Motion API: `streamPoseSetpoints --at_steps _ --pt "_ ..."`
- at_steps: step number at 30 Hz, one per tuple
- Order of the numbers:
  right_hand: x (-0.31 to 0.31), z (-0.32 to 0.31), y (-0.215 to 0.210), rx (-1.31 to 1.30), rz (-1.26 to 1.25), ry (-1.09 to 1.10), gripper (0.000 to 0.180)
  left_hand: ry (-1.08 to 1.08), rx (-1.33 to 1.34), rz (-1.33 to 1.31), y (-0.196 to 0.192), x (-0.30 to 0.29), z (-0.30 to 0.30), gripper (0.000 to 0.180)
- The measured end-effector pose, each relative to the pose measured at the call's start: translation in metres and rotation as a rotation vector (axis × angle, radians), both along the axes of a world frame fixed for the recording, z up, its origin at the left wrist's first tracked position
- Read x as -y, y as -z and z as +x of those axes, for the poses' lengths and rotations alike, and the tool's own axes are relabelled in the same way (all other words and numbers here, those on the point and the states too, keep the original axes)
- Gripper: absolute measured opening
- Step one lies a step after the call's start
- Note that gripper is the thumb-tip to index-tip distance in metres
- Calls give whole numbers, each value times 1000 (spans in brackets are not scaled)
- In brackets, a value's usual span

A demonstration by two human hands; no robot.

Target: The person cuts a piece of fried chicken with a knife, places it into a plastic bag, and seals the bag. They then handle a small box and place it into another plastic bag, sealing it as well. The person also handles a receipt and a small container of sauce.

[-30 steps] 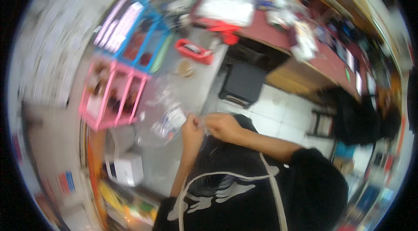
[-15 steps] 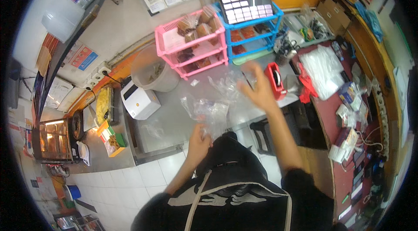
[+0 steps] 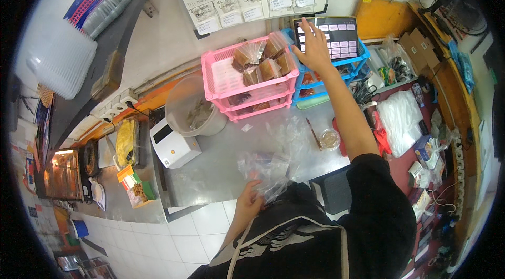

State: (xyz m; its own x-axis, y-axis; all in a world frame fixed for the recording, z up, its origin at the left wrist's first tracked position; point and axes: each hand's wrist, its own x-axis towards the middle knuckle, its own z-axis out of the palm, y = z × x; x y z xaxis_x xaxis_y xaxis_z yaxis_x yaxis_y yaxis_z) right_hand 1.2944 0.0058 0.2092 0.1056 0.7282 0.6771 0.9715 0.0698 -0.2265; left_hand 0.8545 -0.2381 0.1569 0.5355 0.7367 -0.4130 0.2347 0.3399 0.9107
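My left hand is at the counter's near edge, its fingers closed on the lower end of a clear plastic bag that spreads over the metal top. More crumpled clear plastic lies just beyond it. Far out, my right hand reaches over the tablet, fingers extended across the left part of its lit screen and holding nothing. Contact with the glass is hard to make out. The tablet leans on top of a blue tiered rack.
A pink tiered basket holds packets of brown contents. Left of it are a translucent bucket and a white label printer. A small round container and a thin brown stick lie near my right forearm. White plastic bags lie at right.
My right hand has gone from above the counter up to the tablet. My left hand keeps its hold on the plastic bag. The whole view has shifted with my head.
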Motion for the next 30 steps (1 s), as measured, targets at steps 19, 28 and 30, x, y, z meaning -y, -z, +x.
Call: streamPoseSetpoints --at_steps 19,28,30 --pt "254 -180 30 -976 -414 -378 84 -207 -48 316 -17 -51 101 19" --pt "262 -138 7 -821 -530 -405 46 25 -186 503 -36 -49 125 16" --pt "264 -135 17 -777 -528 -304 31 166 -278 696 -34 -49 120 18"
